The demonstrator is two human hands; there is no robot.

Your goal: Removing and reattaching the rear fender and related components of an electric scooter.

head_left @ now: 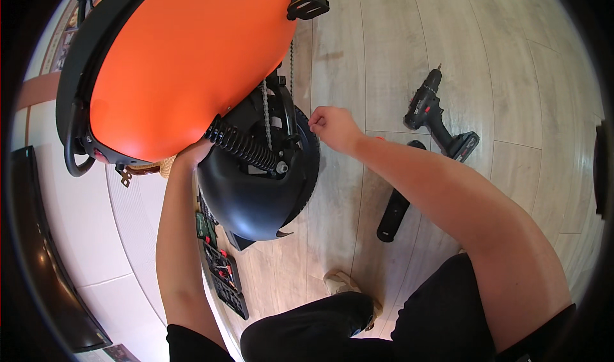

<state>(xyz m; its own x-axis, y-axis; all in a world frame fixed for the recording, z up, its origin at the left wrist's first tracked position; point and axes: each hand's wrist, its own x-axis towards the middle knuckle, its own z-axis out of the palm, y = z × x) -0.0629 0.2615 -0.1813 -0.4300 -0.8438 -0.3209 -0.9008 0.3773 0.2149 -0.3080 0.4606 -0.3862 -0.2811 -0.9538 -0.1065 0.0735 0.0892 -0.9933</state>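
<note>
An orange-bodied electric scooter (185,61) with pedals stands at the upper left, its rear towards me. A black coil-spring shock absorber (242,147) runs down to a bolt beside the glossy black rear fender (240,202). My left hand (196,152) reaches in under the orange body, next to the top of the spring; its fingers are hidden. On the other side, my right hand (334,129) is closed with fingers curled, close to the rear tire (312,154). Whether it holds anything small cannot be made out. A chain (266,116) shows between the frame parts.
A black cordless drill (427,109) lies on the wood-look floor to the right. Partly under my right forearm is a long black object (393,216). An open tool case (224,272) sits beside my left arm. A black pedal (309,6) sticks out at the top.
</note>
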